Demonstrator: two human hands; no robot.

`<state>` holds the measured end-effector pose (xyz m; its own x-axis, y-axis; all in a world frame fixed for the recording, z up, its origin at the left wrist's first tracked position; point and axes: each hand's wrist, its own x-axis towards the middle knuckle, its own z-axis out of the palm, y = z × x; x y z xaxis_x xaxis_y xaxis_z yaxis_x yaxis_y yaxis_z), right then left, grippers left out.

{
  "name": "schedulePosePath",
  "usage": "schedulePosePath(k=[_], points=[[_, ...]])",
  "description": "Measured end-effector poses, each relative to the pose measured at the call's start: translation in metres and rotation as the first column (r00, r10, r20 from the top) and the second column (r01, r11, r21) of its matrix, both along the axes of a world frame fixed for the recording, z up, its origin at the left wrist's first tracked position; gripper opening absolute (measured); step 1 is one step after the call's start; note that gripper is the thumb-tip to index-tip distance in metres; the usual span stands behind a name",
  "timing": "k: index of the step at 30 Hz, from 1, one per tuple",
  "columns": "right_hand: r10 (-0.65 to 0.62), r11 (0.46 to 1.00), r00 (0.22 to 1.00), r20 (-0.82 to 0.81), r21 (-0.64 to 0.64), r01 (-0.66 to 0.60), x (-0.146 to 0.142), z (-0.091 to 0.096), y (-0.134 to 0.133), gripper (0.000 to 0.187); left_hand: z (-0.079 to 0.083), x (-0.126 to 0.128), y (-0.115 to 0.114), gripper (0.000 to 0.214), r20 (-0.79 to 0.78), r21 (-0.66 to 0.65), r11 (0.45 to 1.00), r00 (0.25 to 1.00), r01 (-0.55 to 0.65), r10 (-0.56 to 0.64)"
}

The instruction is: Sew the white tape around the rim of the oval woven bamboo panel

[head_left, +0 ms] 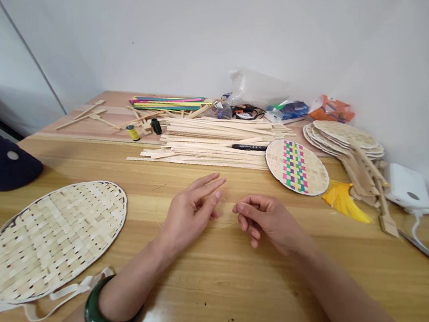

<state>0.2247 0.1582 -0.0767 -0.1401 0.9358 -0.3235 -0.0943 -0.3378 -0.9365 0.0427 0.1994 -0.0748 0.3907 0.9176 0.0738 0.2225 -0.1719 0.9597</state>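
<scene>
While both hands rest low over the wooden table (218,282), neither clearly grips anything. A very thin pale strand may run between them, but it is too faint to tell. The left hand (189,214) lies loosely open, fingers stretched forward, thumb near the forefinger. The right hand (265,219) is half curled, fingertips bent toward the left. Bare tabletop surrounds them. Beyond lies a heap of bamboo strips (212,141), a coloured woven disc (297,167) just right of it, and a large woven mat (51,237) well to the left.
</scene>
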Motion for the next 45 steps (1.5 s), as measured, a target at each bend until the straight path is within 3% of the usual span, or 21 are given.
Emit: schedulePosePath(k=[6,12,23,45], points=[[0.016,1.000,1.000,0.006,0.021,-0.016,-0.0003,-0.0018,-0.0006,0.029,-0.0048,0.0072,-0.0069,0.028,0.004,-0.041,0.977,0.978,0.209,-0.209],[0.028,1.000,0.999,-0.017,0.000,-0.028,0.0000,0.0003,-0.0004,0.030,-0.0056,0.0066,-0.0040,0.025,-0.010,-0.152,0.986,0.997,0.073,-0.075],[-0.023,0.999,0.998,0.060,0.028,0.022,0.0023,0.0027,0.0000,0.025,-0.0015,0.0090,-0.0027,0.020,-0.001,-0.215,0.976,1.000,0.017,-0.018],[-0.007,0.988,0.974,0.228,0.152,-0.029,-0.0004,-0.0016,-0.0006,0.016,-0.0010,0.0097,-0.0039,0.022,-0.053,-0.259,0.966,0.998,0.027,-0.043]])
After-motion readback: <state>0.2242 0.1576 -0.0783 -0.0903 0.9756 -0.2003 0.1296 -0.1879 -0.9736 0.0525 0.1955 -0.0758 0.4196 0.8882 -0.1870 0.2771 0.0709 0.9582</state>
